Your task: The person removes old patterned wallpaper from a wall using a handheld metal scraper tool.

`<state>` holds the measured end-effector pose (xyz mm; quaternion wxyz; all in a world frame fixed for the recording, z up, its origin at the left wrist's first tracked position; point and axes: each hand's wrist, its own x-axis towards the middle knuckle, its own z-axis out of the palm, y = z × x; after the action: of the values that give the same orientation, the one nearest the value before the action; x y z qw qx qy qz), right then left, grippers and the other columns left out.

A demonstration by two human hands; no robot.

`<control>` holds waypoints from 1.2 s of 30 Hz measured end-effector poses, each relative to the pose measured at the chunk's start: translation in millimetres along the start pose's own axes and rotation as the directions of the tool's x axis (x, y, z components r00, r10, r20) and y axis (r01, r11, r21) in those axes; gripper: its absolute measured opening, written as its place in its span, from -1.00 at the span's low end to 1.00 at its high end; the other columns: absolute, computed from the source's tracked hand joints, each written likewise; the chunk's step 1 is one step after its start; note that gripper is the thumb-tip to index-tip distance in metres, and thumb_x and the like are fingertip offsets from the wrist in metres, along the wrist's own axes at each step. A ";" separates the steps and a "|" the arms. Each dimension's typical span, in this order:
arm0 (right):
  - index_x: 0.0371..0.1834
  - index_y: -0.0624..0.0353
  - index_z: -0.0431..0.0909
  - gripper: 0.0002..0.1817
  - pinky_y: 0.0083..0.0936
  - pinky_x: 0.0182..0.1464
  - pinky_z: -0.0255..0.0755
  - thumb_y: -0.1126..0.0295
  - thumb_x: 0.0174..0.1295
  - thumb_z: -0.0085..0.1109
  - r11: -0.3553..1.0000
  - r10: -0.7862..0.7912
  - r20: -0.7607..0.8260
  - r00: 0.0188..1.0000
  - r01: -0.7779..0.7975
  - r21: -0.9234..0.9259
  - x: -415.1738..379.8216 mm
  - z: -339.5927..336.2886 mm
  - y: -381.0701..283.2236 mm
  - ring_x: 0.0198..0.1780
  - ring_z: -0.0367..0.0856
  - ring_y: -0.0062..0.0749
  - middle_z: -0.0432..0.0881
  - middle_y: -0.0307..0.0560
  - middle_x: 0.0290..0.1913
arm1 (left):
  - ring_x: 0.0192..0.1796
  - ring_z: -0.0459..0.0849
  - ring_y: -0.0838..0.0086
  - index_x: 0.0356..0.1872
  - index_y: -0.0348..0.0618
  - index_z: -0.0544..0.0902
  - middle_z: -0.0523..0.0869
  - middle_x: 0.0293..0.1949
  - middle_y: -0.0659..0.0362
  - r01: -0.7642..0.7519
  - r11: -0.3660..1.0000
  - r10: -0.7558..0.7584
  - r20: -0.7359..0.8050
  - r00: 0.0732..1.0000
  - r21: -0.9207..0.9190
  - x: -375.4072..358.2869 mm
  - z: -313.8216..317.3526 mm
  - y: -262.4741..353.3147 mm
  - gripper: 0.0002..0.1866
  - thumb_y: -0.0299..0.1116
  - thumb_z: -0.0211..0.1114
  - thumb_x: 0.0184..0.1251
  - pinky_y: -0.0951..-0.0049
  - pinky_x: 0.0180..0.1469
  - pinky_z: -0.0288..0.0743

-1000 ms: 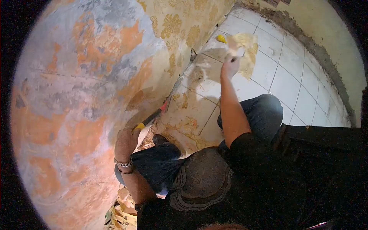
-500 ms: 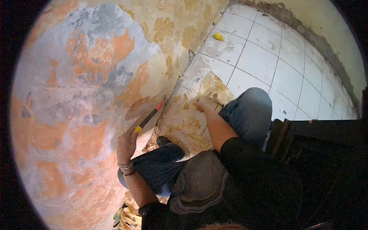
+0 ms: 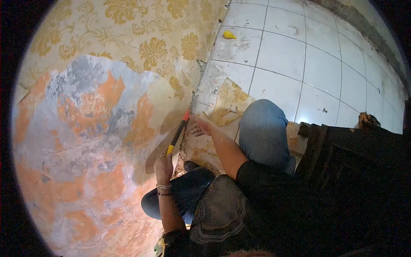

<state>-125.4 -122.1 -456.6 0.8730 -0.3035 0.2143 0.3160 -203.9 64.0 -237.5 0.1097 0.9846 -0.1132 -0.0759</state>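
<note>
My left hand (image 3: 164, 167) is closed round the yellow end of a long-handled tool (image 3: 178, 135) with a black shaft and a red part near its tip. The tool's tip lies at the foot of the wall (image 3: 102, 124). Close beside the red part is my right hand (image 3: 200, 126), its fingers spread over the floor edge; whether it touches the tool is unclear. A torn piece of patterned wallpaper (image 3: 231, 96) lies on the floor just beyond my right hand.
Gold-patterned wallpaper (image 3: 115, 25) covers the upper wall; bare patches show below. A yellow object (image 3: 229, 35) rests on white floor tiles (image 3: 280, 55). A dark object (image 3: 342, 150) stands at the right. My knees are on both sides, with paper scraps around.
My right hand has moved left, from the torn wallpaper to beside the tool's red part. My left hand and the tool have shifted slightly right. The view has turned, showing more patterned wall.
</note>
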 end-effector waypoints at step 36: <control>0.04 0.04 0.27 -0.67 -0.41 -0.54 0.56 0.13 0.37 0.03 0.858 -0.203 -0.185 0.961 0.266 0.439 -13.2 164.5 -12.7 -0.53 0.52 -0.38 0.47 -0.09 -0.37 | -0.06 0.65 -0.07 0.12 -0.33 0.53 0.67 -0.08 -0.20 0.217 0.971 -0.210 -0.068 0.975 0.104 -1.9 -25.0 69.8 -0.64 -0.30 0.09 0.46 0.11 -0.06 0.52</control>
<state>-96.1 -26.1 -325.1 0.9357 -0.1325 0.3015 0.1266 -215.7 3.2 -196.9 0.0492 0.9974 -0.0075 -0.0530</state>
